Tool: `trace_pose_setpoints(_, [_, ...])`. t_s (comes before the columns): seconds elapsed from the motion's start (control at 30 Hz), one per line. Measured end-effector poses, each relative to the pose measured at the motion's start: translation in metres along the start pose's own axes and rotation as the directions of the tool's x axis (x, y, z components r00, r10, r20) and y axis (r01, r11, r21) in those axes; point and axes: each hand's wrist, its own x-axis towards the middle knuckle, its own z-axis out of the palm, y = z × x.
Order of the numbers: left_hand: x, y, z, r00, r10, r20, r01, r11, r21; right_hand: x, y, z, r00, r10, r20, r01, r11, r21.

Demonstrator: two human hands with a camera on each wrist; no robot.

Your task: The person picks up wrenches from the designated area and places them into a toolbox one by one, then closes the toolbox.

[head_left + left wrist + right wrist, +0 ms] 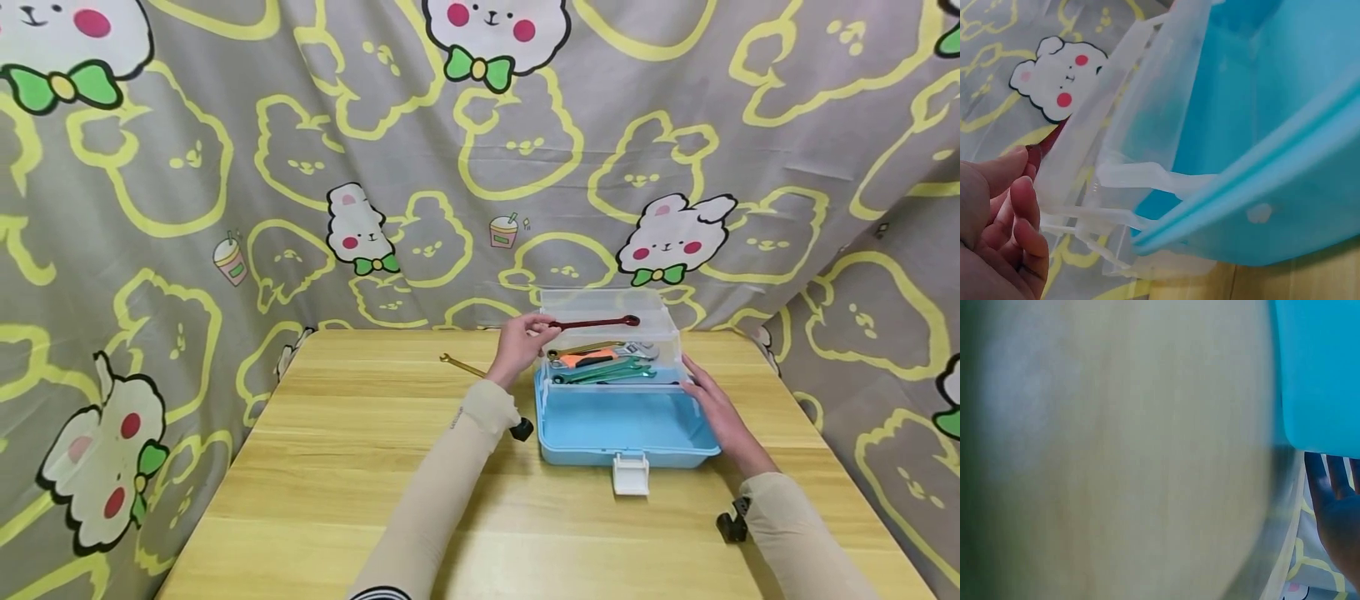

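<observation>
My left hand (521,342) pinches one end of a dark red wrench (596,323), held level above the upper tray of a light-blue toolbox (562,454). In the left wrist view, thumb and fingers (1007,165) meet on the wrench's end, while most of it is hidden behind the translucent plastic. Inside the raised tray lie green wrenches (607,372), a gold wrench (592,350) and an adjustable wrench (641,352) with an orange-and-black handle. At the toolbox's right side, my right hand (723,412) rests with extended fingers against the tray's corner.
A gold wrench (461,364) lies on the wooden table (360,450), left of the toolbox and partly behind my left forearm. A white latch (631,475) hangs at the toolbox's front. Behind the table hangs a patterned grey curtain (420,150).
</observation>
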Motion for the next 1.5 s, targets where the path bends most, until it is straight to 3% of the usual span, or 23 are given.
trace_pose_setpoints(0.2, [0.003,0.006,0.002,1.0,-0.011,0.006,0.01,0.99,0.138,-0.001,-0.001,-0.002,1.0,-0.018,-0.01,0.018,1.0,-0.003])
trace_pose_setpoints(0.4, [0.003,0.017,0.002,0.999,0.013,0.036,-0.025,0.927,0.375,-0.002,-0.001,0.0,1.0,-0.016,-0.01,0.016,1.0,0.016])
trace_pose_setpoints(0.5, [0.004,0.018,0.003,0.999,0.006,0.037,-0.021,0.907,0.421,-0.002,-0.002,0.002,1.0,-0.013,-0.009,0.013,1.0,0.022])
trace_pose_setpoints(0.67, [0.003,0.018,0.003,1.0,0.008,0.023,-0.017,0.902,0.43,-0.003,-0.003,0.004,1.0,0.004,-0.004,-0.004,1.0,0.018])
trace_pose_setpoints(0.9, [-0.003,0.012,-0.005,0.997,0.054,0.053,-0.069,0.935,0.347,-0.004,-0.004,0.004,1.0,-0.006,-0.006,0.006,1.0,0.014])
trace_pose_setpoints(1.1, [-0.013,0.002,-0.028,0.991,0.088,0.099,-0.109,0.967,0.23,-0.004,-0.008,0.004,1.0,-0.01,-0.011,0.011,1.0,0.007])
trace_pose_setpoints(1.27, [-0.017,-0.021,-0.061,0.993,0.092,0.07,-0.107,0.962,0.252,-0.004,-0.008,0.005,1.0,-0.007,-0.007,0.007,1.0,0.011])
trace_pose_setpoints(1.37, [-0.019,-0.04,-0.08,0.995,0.072,0.063,-0.089,0.939,0.333,-0.005,-0.007,0.005,1.0,0.004,-0.01,-0.004,1.0,0.006])
trace_pose_setpoints(1.5, [-0.023,-0.063,-0.102,0.997,0.004,0.078,-0.042,0.876,0.48,-0.004,-0.005,0.003,1.0,0.008,-0.009,-0.008,1.0,0.005])
